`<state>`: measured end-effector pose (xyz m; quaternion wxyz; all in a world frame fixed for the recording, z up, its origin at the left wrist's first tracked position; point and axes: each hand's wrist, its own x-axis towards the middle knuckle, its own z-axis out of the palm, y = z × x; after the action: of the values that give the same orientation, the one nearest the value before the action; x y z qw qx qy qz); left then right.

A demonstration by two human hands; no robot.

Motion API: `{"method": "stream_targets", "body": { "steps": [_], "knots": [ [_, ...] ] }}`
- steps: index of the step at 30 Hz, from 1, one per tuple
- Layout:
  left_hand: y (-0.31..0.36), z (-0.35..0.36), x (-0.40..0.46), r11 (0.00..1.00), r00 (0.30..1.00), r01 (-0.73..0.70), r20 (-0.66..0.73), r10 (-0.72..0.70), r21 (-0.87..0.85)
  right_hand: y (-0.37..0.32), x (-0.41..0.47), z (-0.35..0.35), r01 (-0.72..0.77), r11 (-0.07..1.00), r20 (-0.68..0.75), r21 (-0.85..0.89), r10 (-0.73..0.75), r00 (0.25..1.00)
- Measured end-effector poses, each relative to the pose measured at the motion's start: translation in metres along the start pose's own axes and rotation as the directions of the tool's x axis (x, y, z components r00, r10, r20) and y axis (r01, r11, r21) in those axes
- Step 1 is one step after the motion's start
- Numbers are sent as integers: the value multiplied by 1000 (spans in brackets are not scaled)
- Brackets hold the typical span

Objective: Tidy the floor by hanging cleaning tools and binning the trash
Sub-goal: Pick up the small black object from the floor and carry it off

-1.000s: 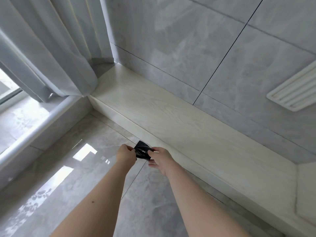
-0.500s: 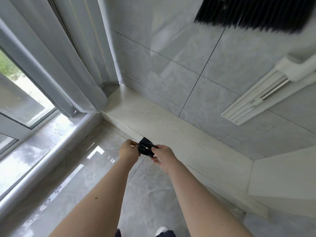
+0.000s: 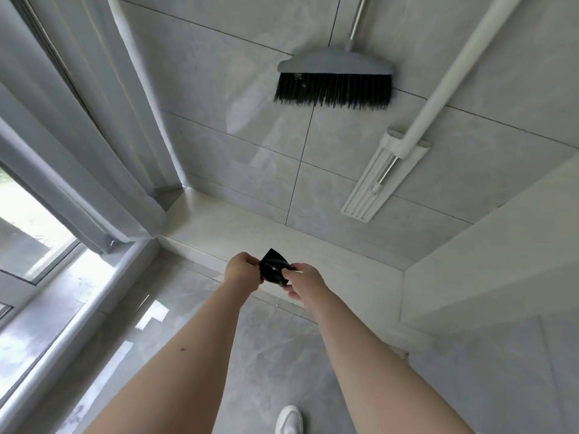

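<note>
Wall (image 3: 238, 98), grey tile, fills the view beyond the fingers. Floor (image 3: 275, 355), glossy grey tile, lies below them; a white shoe (image 3: 289, 419) shows at the bottom edge.

Curtain (image 3: 103, 126) and window (image 3: 28, 233) well off to the left of the fingers; not part of the job.

Ledge (image 3: 300, 242), pale wood grain, runs along the wall foot just beyond the fingers. Both hands are held out over its front edge.

Mop (image 3: 385, 170), white, flat head, hangs on the wall above and to the right of the fingers, clear of the ledge. Broom (image 3: 335, 79), grey head with black bristles, hangs well above the fingers, bristles down. Judged: the hanging half of the task is done, both tools off the floor so nothing trails on the tile.

Left hand (image 3: 242, 272) and right hand (image 3: 302, 281) meet at arm's length. Each has its fingers (image 3: 252, 264) curled onto one side of a small black bag (image 3: 275, 270), pinching it between them; it touches neither ledge nor floor. The bag reads as shiny folded plastic; one corner sticks up past the fingertips. What exactly it is I cannot tell for certain.

Judged: the two-sided pinch is for pulling the folds apart, probably to open a trash bag for the binning step. No bin or loose trash in view. Thin film may cling and resist separating.
</note>
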<state>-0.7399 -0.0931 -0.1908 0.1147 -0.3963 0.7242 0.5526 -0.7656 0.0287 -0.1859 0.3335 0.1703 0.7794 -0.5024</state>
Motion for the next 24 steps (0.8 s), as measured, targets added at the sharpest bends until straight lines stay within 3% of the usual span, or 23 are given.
{"method": "stream_targets", "body": {
  "steps": [11,24],
  "knots": [
    [-33,16,-115,971,974,-135,208,94,197,89,-122,-13,-19,966,-184,258,68,981],
    [-76,80,-246,849,869,-350,476,136,396,208,-244,-59,-37,872,-349,488,234,907]
  ]
}}
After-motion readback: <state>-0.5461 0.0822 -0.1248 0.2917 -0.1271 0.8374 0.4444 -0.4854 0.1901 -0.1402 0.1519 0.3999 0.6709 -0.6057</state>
